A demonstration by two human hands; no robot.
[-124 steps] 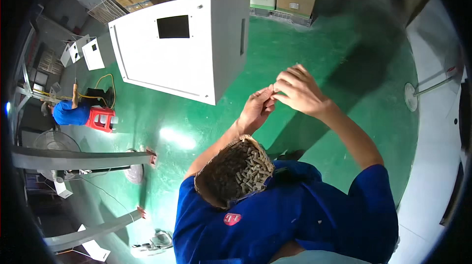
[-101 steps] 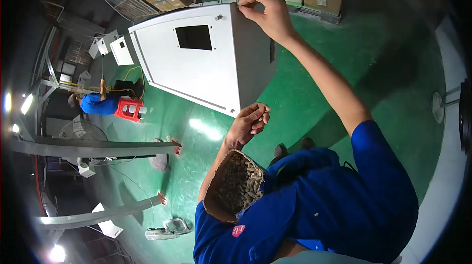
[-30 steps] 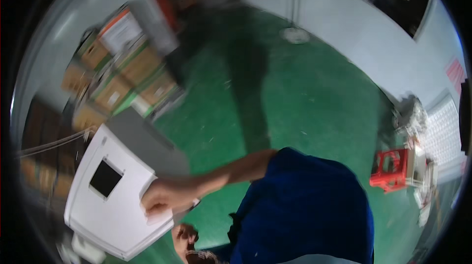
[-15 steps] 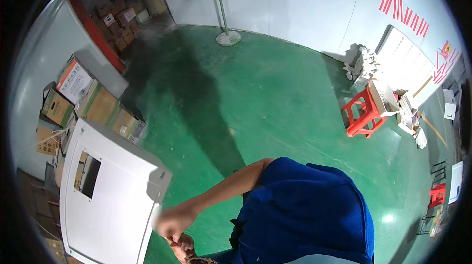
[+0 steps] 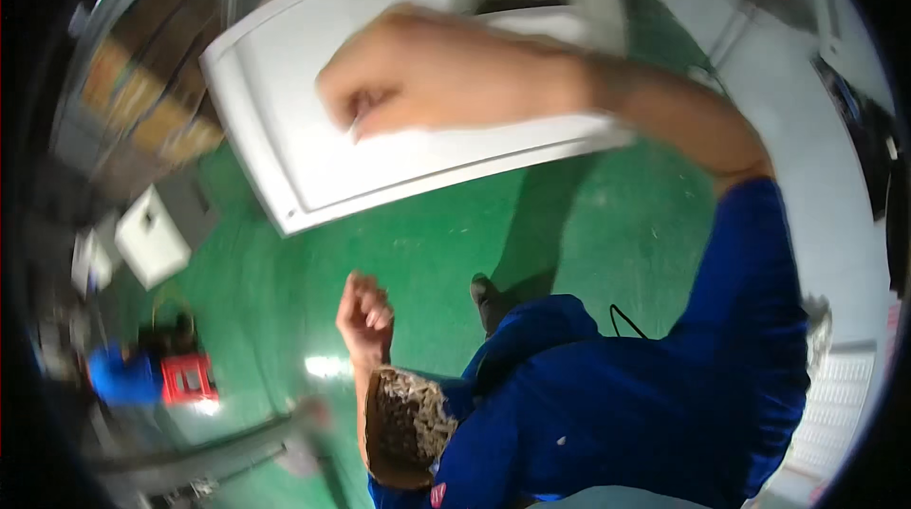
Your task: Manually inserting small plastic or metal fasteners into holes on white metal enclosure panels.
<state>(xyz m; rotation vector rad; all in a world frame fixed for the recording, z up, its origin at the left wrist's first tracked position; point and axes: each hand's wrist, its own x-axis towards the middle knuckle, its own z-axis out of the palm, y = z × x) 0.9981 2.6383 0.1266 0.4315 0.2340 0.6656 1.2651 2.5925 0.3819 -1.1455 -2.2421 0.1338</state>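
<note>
A large white panel-like casing [image 5: 313, 153] with a rectangular cut-out spans the upper middle. My right hand [image 5: 399, 77], blurred, is over its face with fingers pinched together. A tiny pale tip shows at the fingers, too smeared to name. Lower down, my left hand [image 5: 365, 313] is apart from the casing, its fingers curled in. What it holds, if anything, is hidden. An open brown cardboard box [image 5: 375, 447] rests between my left forearm and my body. Many small greyish pieces lie inside it, too blurred to tell their kind.
Stacked cartons [image 5: 142, 82] stand at the upper left. A white box-shaped casing [image 5: 152, 236] is below them on the green floor [image 5: 427, 253]. At the lower left, a person in blue [image 5: 123, 374] is by a red stool [image 5: 188, 378]. A pale wall [image 5: 807, 196] runs along the right.
My view has swung round to the left, bringing the white casing to the upper middle. My right hand has left my left hand and moved over the casing's face. The cardboard box now shows.
</note>
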